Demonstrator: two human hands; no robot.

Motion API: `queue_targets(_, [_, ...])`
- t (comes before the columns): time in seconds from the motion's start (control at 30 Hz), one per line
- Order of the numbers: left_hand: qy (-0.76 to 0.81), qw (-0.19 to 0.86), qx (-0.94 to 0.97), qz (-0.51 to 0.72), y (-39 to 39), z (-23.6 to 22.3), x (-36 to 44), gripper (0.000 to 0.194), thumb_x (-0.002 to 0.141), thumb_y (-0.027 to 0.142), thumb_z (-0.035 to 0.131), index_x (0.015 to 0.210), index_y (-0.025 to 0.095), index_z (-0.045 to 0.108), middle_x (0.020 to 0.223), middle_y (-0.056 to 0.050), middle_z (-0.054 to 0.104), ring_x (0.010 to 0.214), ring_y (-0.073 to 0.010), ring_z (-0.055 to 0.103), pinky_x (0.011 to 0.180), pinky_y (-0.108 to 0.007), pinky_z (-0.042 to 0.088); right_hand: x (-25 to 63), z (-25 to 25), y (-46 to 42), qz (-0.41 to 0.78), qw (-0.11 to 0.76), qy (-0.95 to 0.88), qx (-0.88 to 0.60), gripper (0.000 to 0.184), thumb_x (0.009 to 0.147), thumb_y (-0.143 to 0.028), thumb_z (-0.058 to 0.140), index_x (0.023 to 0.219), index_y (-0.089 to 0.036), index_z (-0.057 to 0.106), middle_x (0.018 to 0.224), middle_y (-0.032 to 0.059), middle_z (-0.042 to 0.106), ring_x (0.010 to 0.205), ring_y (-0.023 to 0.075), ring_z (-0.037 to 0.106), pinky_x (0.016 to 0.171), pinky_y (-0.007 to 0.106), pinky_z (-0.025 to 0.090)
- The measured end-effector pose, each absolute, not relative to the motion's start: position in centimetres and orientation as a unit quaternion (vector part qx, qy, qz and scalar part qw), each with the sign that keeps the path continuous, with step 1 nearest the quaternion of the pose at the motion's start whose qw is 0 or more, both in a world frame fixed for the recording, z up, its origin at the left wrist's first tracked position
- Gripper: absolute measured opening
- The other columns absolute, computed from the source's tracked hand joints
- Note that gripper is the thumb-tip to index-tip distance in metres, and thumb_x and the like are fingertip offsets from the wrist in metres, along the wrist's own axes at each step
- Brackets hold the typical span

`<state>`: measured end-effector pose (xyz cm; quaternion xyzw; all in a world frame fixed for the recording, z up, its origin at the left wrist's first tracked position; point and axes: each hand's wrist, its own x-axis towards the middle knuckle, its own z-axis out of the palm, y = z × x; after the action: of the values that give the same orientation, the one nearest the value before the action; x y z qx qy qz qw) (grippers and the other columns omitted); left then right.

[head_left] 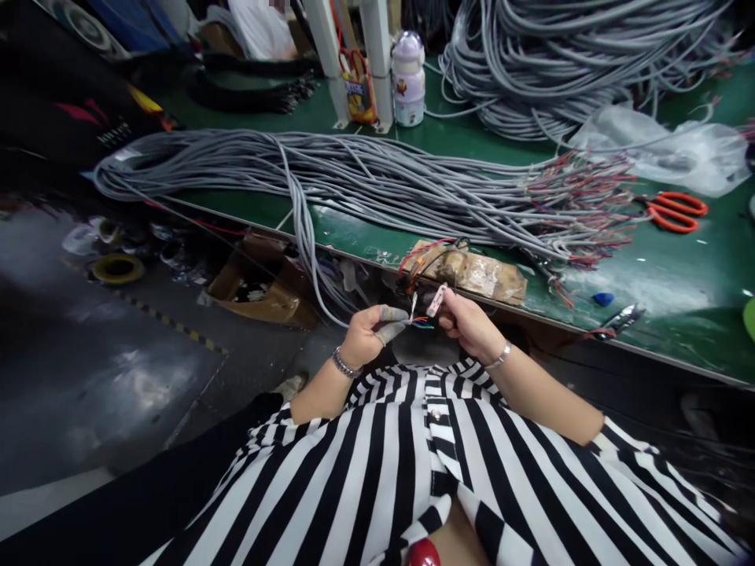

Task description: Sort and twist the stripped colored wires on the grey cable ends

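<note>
My left hand (pixel 366 336), with grey coverings on the thumb and a finger, is closed on the end of a grey cable (pixel 322 292). Thin coloured wires (pixel 422 322), among them red, blue and green, fan out from its fingertips. Close to their right, my right hand (pixel 472 326) pinches a small pale pink, flat piece (pixel 437 301) with dark marks; its exact kind is unclear. Just beyond both hands, a block wrapped in brown tape (pixel 472 271) lies at the bench edge, with red and black leads (pixel 421 259) at its left end.
A long bundle of grey cables (pixel 366 169) lies across the green bench (pixel 678 275), with stripped ends at right. Orange-handled scissors (pixel 677 212), a blue cap (pixel 602 299) and cutters (pixel 622 321) are to the right. Behind are a bottle (pixel 408 86) and coiled cable (pixel 548 63). A cardboard box (pixel 265 287) stands below.
</note>
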<state>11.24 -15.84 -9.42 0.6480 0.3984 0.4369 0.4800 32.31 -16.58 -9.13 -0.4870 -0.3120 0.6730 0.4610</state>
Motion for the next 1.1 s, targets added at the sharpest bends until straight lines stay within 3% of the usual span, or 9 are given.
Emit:
queue_targets(0.13, [0.404,0.506,0.628,0.432,-14.9,-9.6,12.2,0.024,0.07,0.033,0.078,0.086,0.015,0.075,0.083,-0.007,0.075,0.077,-0.0169,0.069,0.077,-0.03,0.057,31.7,-8.4,-15.7,0.671,0.479,-0.305,-0.477,0.048,0.069,-0.062,0.07,0.071,-0.017,0.051,0.053,-0.0075,0.038,0.044,0.0034,0.025,0.038,0.016,0.011])
queue_targets(0.37, [0.393,0.53,0.618,0.428,-14.3,-10.2,12.9,0.025,0.071,0.034,0.078,0.087,0.014,0.074,0.084,-0.007,0.075,0.077,-0.0171,0.069,0.079,-0.031,0.057,31.4,-10.1,-16.7,0.593,0.577,-0.284,-0.484,0.047,0.069,-0.058,0.072,0.067,-0.019,0.044,0.053,-0.0079,0.04,0.04,0.002,0.021,0.037,0.017,0.014])
queue_targets(0.47, [0.38,0.537,0.628,0.416,-14.0,-10.2,12.9,0.024,0.071,0.032,0.078,0.087,0.014,0.074,0.084,-0.007,0.075,0.078,-0.017,0.069,0.079,-0.03,0.056,31.4,-10.7,-16.8,0.617,0.568,-0.277,-0.469,0.05,0.069,-0.06,0.072,0.067,-0.02,0.043,0.051,-0.0099,0.032,0.04,0.0024,0.018,0.037,0.017,0.012])
queue_targets(0.53, [0.37,0.542,0.636,0.406,-13.9,-10.2,13.1,0.024,0.069,0.031,0.08,0.086,0.014,0.075,0.084,-0.007,0.074,0.078,-0.0171,0.069,0.079,-0.03,0.056,31.4,-10.7,-16.6,0.66,0.54,-0.264,-0.451,0.051,0.069,-0.064,0.07,0.068,-0.02,0.045,0.049,-0.0105,0.028,0.04,0.0029,0.015,0.037,0.018,0.011])
queue_targets(0.63, [0.354,0.549,0.646,0.395,-13.8,-10.2,13.4,0.023,0.069,0.03,0.08,0.085,0.014,0.075,0.083,-0.007,0.074,0.078,-0.0173,0.069,0.079,-0.03,0.056,31.4,-10.6,-16.2,0.706,0.513,-0.245,-0.422,0.051,0.069,-0.068,0.068,0.071,-0.018,0.054,0.049,-0.0086,0.033,0.041,0.0042,0.018,0.038,0.019,0.012])
queue_targets(0.8, [0.345,0.551,0.654,0.386,-13.9,-10.2,13.7,0.022,0.07,0.029,0.08,0.084,0.014,0.075,0.082,-0.007,0.074,0.078,-0.0173,0.068,0.078,-0.029,0.055,31.1,-10.3,-15.9,0.709,0.535,-0.234,-0.395,0.049,0.071,-0.064,0.069,0.077,-0.015,0.064,0.048,-0.0071,0.034,0.043,0.0059,0.025,0.039,0.02,0.018])
queue_targets(1.1, [0.337,0.54,0.682,0.361,-14.2,-10.9,14.0,0.025,0.074,0.034,0.076,0.088,0.012,0.074,0.083,-0.008,0.074,0.078,-0.0171,0.068,0.078,-0.029,0.055,30.7,-10.4,-16.0,0.709,0.549,-0.211,-0.389,0.051,0.065,-0.064,0.074,0.072,-0.015,0.064,0.045,-0.0078,0.032,0.04,0.0045,0.026,0.037,0.018,0.019])
